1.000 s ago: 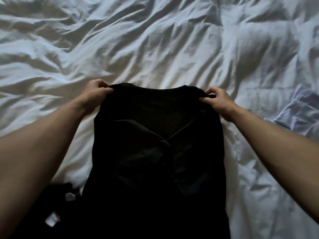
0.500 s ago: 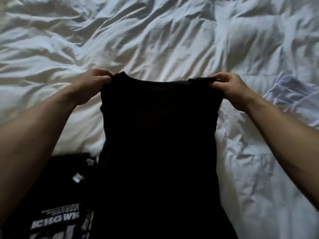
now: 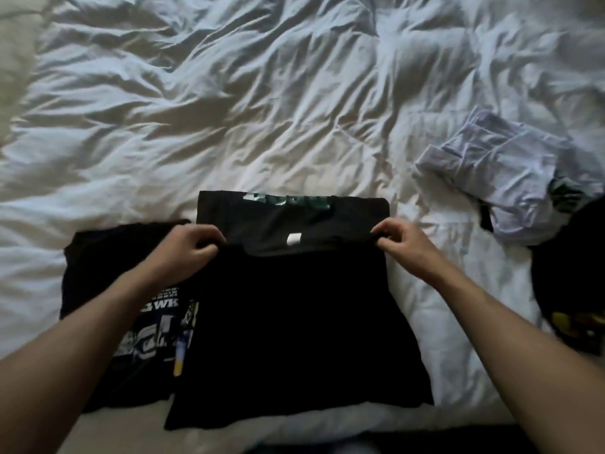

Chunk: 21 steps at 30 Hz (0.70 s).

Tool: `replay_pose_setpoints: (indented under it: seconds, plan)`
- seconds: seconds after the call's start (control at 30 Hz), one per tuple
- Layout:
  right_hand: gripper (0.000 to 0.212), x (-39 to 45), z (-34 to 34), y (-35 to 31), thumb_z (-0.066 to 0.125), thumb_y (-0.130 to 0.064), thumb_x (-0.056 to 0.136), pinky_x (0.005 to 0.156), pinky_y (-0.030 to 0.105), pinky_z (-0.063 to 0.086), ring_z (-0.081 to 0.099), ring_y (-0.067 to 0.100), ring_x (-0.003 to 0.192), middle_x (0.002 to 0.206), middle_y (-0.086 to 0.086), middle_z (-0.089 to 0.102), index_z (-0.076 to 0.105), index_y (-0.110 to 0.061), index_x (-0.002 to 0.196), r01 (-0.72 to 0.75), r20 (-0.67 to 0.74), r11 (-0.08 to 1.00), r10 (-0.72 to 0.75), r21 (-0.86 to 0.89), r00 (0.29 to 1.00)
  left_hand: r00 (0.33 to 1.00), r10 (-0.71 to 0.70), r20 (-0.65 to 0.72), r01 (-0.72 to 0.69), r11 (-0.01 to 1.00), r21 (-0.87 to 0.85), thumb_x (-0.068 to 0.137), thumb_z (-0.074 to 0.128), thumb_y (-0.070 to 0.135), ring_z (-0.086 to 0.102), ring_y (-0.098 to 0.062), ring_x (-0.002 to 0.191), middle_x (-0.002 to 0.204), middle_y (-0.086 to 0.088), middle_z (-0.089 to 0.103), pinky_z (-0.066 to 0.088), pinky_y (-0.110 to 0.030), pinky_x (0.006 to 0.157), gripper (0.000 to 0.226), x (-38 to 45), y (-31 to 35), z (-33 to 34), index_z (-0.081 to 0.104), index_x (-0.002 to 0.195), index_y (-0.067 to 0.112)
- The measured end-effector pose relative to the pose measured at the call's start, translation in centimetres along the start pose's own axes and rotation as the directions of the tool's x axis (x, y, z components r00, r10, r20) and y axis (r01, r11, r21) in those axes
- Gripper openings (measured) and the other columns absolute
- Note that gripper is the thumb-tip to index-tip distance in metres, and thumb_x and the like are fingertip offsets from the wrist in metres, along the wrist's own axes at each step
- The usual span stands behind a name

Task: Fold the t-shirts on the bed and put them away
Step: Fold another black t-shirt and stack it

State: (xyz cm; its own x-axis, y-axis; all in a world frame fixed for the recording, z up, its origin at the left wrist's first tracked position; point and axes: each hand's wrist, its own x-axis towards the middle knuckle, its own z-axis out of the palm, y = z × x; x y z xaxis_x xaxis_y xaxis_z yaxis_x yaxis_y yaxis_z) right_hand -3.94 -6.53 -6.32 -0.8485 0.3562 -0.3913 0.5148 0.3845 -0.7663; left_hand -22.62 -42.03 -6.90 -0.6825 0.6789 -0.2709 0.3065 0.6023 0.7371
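A black t-shirt (image 3: 294,322) lies on the white bed (image 3: 262,109) in front of me, its far part turned over so a white neck label and a green print show. My left hand (image 3: 188,245) pinches the shirt's folded edge at the left. At the right end of that edge, my right hand (image 3: 401,242) pinches the cloth too. A second black t-shirt (image 3: 108,257) with white lettering lies flat to the left, partly under my left forearm.
A crumpled pale lilac garment (image 3: 497,178) lies at the right. Beside it, at the right edge, is a dark garment (image 3: 573,290) with a yellow print. The bed's near edge runs along the bottom of the view.
Both hands have come back toward me with the shirt's edge, laying the shirt down in a fold. The view pulled back, showing the printed shirt at left and the clothes at right.
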Motion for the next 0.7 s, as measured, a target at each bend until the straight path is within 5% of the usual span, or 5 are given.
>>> replay_pose_setpoints:
  seconds: [0.1,0.3,0.47,0.63,0.7]
  plan:
    - [0.026,-5.2,2.4,2.9,0.063,0.001,0.084,0.072,0.024,0.046,0.06,0.008,0.071,0.079,-0.006,0.067,0.065,-0.025,0.086,0.018,0.029,0.985,-0.013,-0.169,0.999,0.998,0.06,0.031,-0.062,0.995,0.073,0.07,0.048,0.032,0.056,0.009,0.063,0.066,0.03,0.062,0.044,-0.012,0.064,0.018,-5.2,-1.1,3.9,0.065,0.072,0.035]
    - [0.015,-14.0,5.6,9.9,0.061,-0.017,0.084,0.076,0.039,0.053,0.067,0.023,0.086,0.092,0.0,0.07,0.067,-0.02,0.097,0.179,0.195,0.857,-0.094,-0.483,0.976,0.974,0.201,0.106,-0.228,0.857,0.462,0.071,0.042,0.029,0.063,-0.015,0.074,0.077,0.011,0.063,0.049,-0.028,0.062,0.026,-14.8,-5.5,11.4,0.065,0.082,0.027]
    - [0.016,-18.2,8.3,14.5,0.063,-0.021,0.071,0.06,0.04,0.057,0.067,0.023,0.078,0.084,-0.004,0.065,0.062,-0.026,0.086,0.361,0.223,0.716,-0.284,-0.597,0.932,0.975,0.142,0.173,-0.216,0.804,0.554,0.066,0.07,0.017,0.058,-0.014,0.072,0.081,0.011,0.057,0.04,-0.025,0.057,0.025,-20.1,-6.4,15.9,0.062,0.084,0.031]
    - [0.034,-20.5,9.9,15.9,0.086,-0.017,0.056,0.062,0.032,0.053,0.068,0.019,0.087,0.095,-0.005,0.065,0.065,-0.024,0.082,0.341,0.231,0.639,-0.252,-0.689,0.94,0.984,0.063,0.168,-0.154,0.778,0.609,0.057,0.082,0.021,0.056,-0.013,0.071,0.081,0.01,0.053,0.043,-0.023,0.056,0.033,-22.4,-5.8,17.8,0.063,0.082,0.031]
    - [0.029,-21.0,10.3,16.1,0.081,-0.028,0.06,0.066,0.032,0.054,0.068,0.021,0.094,0.101,-0.002,0.066,0.067,-0.025,0.085,0.334,0.243,0.62,-0.229,-0.71,0.943,0.983,0.034,0.181,-0.14,0.776,0.615,0.061,0.079,0.035,0.056,-0.014,0.074,0.085,0.01,0.052,0.042,-0.023,0.057,0.029,-23.0,-5.8,18.4,0.062,0.084,0.032]
